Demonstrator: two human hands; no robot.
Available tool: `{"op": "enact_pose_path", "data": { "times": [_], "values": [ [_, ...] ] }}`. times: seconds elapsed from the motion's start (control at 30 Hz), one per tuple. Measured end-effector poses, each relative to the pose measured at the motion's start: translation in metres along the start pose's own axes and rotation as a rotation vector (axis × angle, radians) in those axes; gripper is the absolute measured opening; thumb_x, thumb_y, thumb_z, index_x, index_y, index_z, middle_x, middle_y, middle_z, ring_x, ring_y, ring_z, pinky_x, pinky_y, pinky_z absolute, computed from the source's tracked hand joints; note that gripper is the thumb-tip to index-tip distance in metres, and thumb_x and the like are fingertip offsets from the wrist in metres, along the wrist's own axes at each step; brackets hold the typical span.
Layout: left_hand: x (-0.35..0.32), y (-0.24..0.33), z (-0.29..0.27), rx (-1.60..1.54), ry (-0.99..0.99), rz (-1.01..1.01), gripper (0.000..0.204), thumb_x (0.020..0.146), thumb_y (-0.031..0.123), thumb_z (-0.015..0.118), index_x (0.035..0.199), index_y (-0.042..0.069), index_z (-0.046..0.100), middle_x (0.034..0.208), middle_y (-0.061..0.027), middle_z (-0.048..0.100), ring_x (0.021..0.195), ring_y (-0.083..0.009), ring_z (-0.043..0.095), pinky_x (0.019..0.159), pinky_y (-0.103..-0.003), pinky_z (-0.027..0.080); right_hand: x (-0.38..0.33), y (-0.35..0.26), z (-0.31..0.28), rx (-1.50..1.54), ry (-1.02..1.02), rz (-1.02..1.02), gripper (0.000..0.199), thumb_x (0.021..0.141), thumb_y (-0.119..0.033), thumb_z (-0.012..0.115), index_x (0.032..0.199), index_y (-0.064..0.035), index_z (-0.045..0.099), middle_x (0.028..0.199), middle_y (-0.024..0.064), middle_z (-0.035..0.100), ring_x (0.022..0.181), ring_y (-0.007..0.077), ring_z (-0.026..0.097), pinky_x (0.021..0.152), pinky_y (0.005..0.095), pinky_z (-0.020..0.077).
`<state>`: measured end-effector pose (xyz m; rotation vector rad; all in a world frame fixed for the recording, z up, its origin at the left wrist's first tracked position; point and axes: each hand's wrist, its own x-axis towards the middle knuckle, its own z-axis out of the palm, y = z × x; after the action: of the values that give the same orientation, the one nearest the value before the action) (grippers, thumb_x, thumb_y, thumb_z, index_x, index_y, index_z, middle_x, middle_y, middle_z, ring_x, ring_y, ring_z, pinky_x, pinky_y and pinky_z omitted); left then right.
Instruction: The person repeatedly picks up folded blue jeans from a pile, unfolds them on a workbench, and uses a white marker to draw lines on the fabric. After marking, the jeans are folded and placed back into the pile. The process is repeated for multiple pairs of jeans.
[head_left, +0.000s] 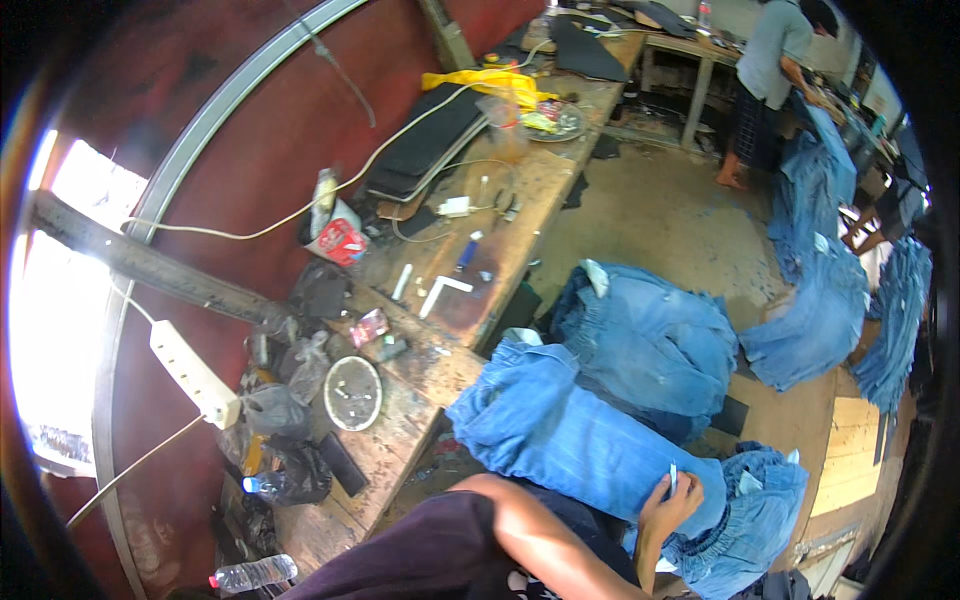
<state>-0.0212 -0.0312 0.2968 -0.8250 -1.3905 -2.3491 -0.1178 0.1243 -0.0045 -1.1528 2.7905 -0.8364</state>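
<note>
Blue denim jeans lie spread in front of me, with one leg stretched towards the lower right. On the lower end of that leg rests my right hand, its fingers closed round a slim pale stick-like tool that points up from the grip; its exact kind is too small to tell. My left hand does not show. Beyond the spread jeans sits a bundle of folded jeans. Another bunched pair with a gathered waistband lies just right of my right hand.
On the left, a wooden bench carries a round white-rimmed dish, a dark phone and plastic bags. A white power strip hangs by the red wall. More jeans lie at right; another person stands at the far right.
</note>
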Motion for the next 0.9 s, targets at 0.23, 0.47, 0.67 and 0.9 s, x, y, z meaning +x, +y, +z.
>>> {"op": "enact_pose_path", "data": {
  "times": [0.23, 0.47, 0.67, 0.9],
  "values": [
    [-0.016, 0.036, -0.02, -0.143, 0.064, 0.108, 0.028, 0.101, 0.011, 0.056, 0.127, 0.003, 0.062, 0.121, -0.0162, 0.067, 0.114, -0.0319, 0.065, 0.095, -0.041, 0.052, -0.008, -0.026, 0.013, -0.137, 0.07, 0.033, 0.043, 0.092, -0.013, 0.066, 0.133, -0.002, 0.057, 0.144, 0.032, 0.045, 0.132, 0.0501, 0.045, 0.109, 0.0563, 0.036],
    [-0.03, 0.047, -0.035, -0.23, 0.081, 0.131, 0.028, 0.1, 0.008, 0.054, 0.127, 0.002, 0.061, 0.122, -0.0153, 0.067, 0.114, -0.0279, 0.065, 0.093, -0.039, 0.052, 0.001, -0.05, 0.007, -0.183, 0.141, 0.077, 0.045, 0.094, -0.018, 0.069, 0.135, -0.001, 0.057, 0.151, 0.0331, 0.038, 0.139, 0.0496, 0.039, 0.114, 0.056, 0.0327],
    [-0.077, 0.03, -0.075, -0.184, 0.111, -0.1, 0.034, 0.103, 0.017, 0.055, 0.13, -0.003, 0.058, 0.127, -0.0201, 0.064, 0.118, -0.0343, 0.062, 0.102, -0.044, 0.048, 0.026, -0.082, -0.005, 0.058, 0.176, 0.134, 0.045, 0.091, -0.014, 0.074, 0.133, -0.0048, 0.06, 0.154, 0.0287, 0.036, 0.142, 0.0465, 0.037, 0.115, 0.0523, 0.0343],
    [-0.163, -0.047, -0.133, -1.05, 0.11, -0.273, 0.052, 0.096, 0.04, 0.06, 0.11, -0.008, 0.074, 0.126, -0.0343, 0.064, 0.125, -0.0486, 0.06, 0.105, -0.057, 0.049, 0.188, -0.098, -0.041, 0.03, 0.399, -0.234, 0.036, 0.086, -0.017, 0.076, 0.119, -0.0063, 0.068, 0.142, 0.0251, 0.052, 0.132, 0.0447, 0.049, 0.11, 0.0519, 0.0408]
  ]
}}
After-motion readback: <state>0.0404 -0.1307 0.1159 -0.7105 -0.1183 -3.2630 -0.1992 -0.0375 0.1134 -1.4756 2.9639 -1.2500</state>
